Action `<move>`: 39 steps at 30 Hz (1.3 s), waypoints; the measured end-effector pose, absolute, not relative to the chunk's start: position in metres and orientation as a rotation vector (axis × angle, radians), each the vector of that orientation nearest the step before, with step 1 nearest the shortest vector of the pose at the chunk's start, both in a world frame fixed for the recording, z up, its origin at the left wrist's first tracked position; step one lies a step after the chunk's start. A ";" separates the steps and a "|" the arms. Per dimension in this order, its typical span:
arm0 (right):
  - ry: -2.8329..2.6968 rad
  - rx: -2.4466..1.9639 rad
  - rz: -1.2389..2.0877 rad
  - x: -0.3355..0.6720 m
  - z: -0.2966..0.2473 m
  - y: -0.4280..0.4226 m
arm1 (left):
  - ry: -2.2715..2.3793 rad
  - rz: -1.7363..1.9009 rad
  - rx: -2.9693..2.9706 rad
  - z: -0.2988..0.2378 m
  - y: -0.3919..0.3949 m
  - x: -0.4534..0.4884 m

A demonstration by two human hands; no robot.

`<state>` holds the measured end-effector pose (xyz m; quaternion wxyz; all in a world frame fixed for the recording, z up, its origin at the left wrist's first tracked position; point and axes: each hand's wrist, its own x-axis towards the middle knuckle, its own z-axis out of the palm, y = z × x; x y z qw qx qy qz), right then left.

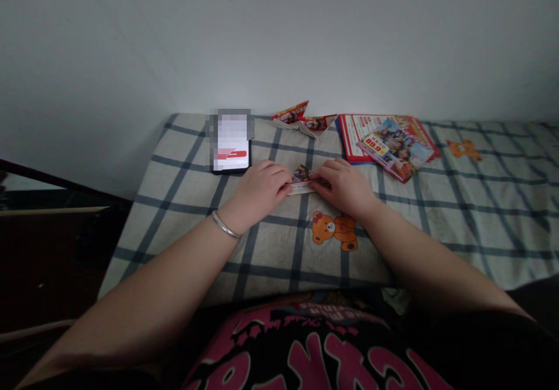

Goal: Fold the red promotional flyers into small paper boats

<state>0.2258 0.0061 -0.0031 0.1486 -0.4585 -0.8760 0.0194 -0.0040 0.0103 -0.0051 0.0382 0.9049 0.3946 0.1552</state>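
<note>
The person's forearms are slanting inward from the two sides of the desk's front edge, elbows wide, palms facing down. The left hand, with a silver bracelet circling its wrist, is holding the left end of a small folded paper; its fingers are lying together, with the thumb clamping the paper from the near side. The right hand is mirroring it, fingers bent and thumb closing on the right end. The light is dim, so how many layers the fold is holding is hard to judge.

The folded paper is resting midway between the front and back edges of the cloth-covered desk. Checked cloth is stretching from it to the front edge, broken by a printed bear, and more is running out toward the left edge. Near the back-left corner a phone is sitting just beyond the left hand. A folded paper shape is standing at the back edge by the wall; right of it, a stack of flyers is bearing a loose flyer.
</note>
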 end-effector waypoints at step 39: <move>-2.417 -1.275 0.198 0.237 -0.011 0.015 | 1.163 0.477 2.923 -0.006 0.007 -0.003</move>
